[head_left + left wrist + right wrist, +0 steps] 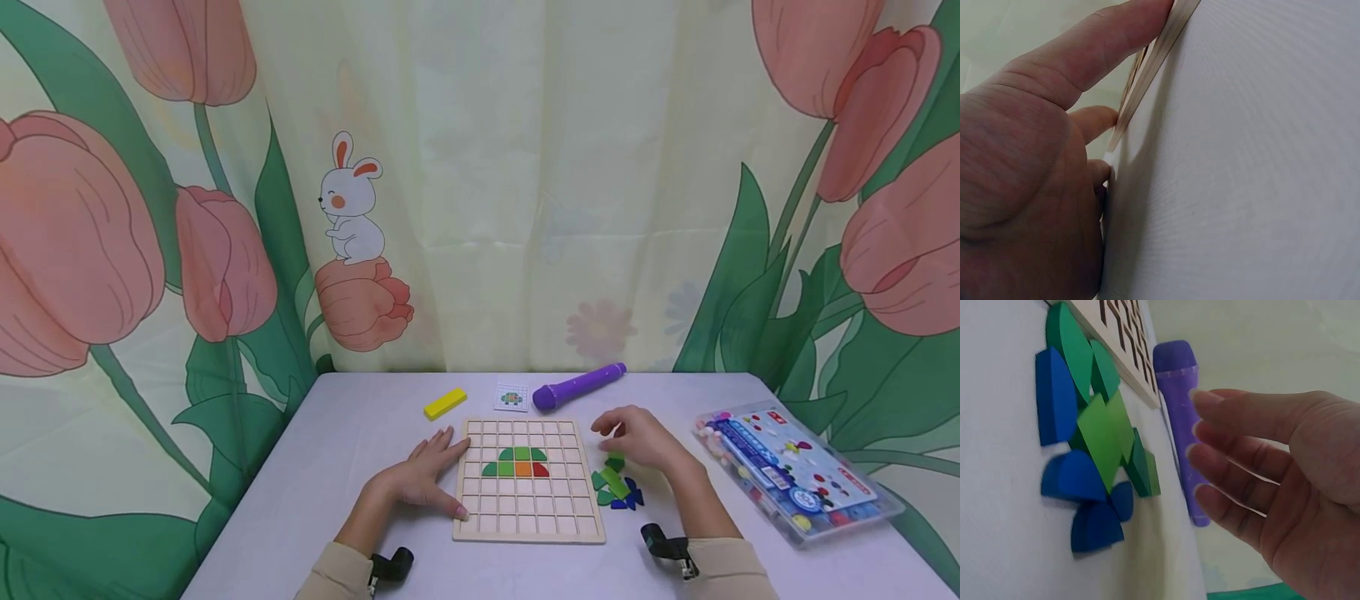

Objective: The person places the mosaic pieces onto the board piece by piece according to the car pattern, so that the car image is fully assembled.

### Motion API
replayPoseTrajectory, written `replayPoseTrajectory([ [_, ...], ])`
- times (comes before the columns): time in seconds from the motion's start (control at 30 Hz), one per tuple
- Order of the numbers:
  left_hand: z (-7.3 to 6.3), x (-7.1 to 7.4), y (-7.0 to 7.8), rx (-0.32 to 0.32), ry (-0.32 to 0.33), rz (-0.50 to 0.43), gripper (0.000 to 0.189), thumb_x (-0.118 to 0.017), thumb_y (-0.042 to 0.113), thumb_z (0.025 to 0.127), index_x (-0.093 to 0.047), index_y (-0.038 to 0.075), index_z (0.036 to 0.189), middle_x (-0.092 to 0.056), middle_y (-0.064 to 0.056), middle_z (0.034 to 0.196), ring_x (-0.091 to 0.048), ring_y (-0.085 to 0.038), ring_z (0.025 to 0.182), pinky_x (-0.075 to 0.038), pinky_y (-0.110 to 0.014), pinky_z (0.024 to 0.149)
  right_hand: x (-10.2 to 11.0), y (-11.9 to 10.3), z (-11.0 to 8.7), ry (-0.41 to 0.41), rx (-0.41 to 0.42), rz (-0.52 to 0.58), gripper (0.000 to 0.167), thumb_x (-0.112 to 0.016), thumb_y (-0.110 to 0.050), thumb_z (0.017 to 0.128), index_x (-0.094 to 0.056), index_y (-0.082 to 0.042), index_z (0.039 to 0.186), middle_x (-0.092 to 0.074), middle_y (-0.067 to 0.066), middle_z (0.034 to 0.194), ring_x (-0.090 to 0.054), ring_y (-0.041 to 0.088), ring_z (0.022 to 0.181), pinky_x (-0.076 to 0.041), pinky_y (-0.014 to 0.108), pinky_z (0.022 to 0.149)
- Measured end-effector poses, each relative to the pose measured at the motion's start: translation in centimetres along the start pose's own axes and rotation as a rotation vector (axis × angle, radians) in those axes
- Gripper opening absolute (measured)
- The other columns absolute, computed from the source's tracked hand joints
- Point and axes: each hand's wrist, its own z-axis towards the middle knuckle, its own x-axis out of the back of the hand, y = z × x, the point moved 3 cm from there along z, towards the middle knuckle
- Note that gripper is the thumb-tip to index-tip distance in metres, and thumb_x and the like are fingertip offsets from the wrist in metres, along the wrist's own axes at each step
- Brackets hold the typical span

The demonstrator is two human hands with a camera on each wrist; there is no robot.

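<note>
A wooden grid board (pixel 536 527) lies on the table. In its upper middle cells sit green pieces (pixel 522 454), an orange square (pixel 522 469) and a red piece (pixel 540 470). My left hand (pixel 411 479) lies at the board's left edge, fingers spread, the thumb touching the frame. To the right of the board hovers my right hand (pixel 637 435), fingers slightly bent and apart, nothing visible between them. Below it is a loose pile of green pieces (pixel 1101 434) and blue pieces (pixel 1075 476), some with rounded sides, seen closely in the right wrist view.
Behind the board lie a yellow block (pixel 446 403), a small pattern card (pixel 512 397) and a purple microphone-shaped object (pixel 579 387). A clear plastic box (pixel 798 475) of colourful pieces stands at the right. A tulip-print curtain (pixel 487 183) hangs behind the table.
</note>
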Motion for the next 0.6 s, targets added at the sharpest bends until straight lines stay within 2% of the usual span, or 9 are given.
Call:
replayPoseTrajectory([
  [0.17, 0.02, -0.03, -0.03, 0.000, 0.003, 0.002, 0.121, -0.087, 0.067, 0.067, -0.029, 0.028, 0.166, -0.008, -0.014, 0.176, -0.002, -0.033, 0.164, -0.005, -0.060, 0.130, 0.28, 0.66, -0.43, -0.078, 0.007, -0.004, 0.021, -0.078, 0.003, 0.086, -0.079, -0.005, 0.105, -0.074, 0.005, 0.094, -0.060, 0.018, 0.085, -0.053, 0.033, 0.074],
  [0.27, 0.01, -0.02, -0.05, -0.005, 0.005, 0.004, 0.121, -0.087, 0.067, 0.067, -0.029, 0.027, 0.166, -0.008, -0.014, 0.176, -0.002, -0.033, 0.164, -0.005, -0.061, 0.130, 0.26, 0.92, -0.59, -0.115, -0.042, -0.008, 0.021, -0.079, 0.005, 0.084, -0.080, -0.008, 0.100, -0.074, 0.002, 0.089, -0.060, 0.018, 0.084, -0.053, 0.035, 0.077],
  [0.43, 0.04, -0.03, -0.09, -0.006, 0.007, 0.001, 0.121, -0.088, 0.066, 0.067, -0.029, 0.028, 0.166, -0.008, -0.014, 0.176, -0.002, -0.033, 0.164, -0.005, -0.061, 0.130, 0.18, 1.02, -0.76, -0.138, -0.096, -0.034, 0.021, -0.079, 0.006, 0.083, -0.081, -0.011, 0.096, -0.072, 0.001, 0.086, -0.059, 0.019, 0.083, -0.055, 0.039, 0.082],
  [0.6, 0.05, -0.05, -0.08, -0.001, 0.008, -0.005, 0.121, -0.088, 0.066, 0.067, -0.029, 0.028, 0.166, -0.008, -0.013, 0.176, -0.002, -0.032, 0.164, -0.004, -0.061, 0.130, 0.14, 1.12, -0.89, -0.155, -0.081, -0.062, 0.024, -0.077, 0.009, 0.082, -0.081, -0.012, 0.094, -0.072, 0.001, 0.088, -0.058, 0.019, 0.085, -0.055, 0.042, 0.084],
])
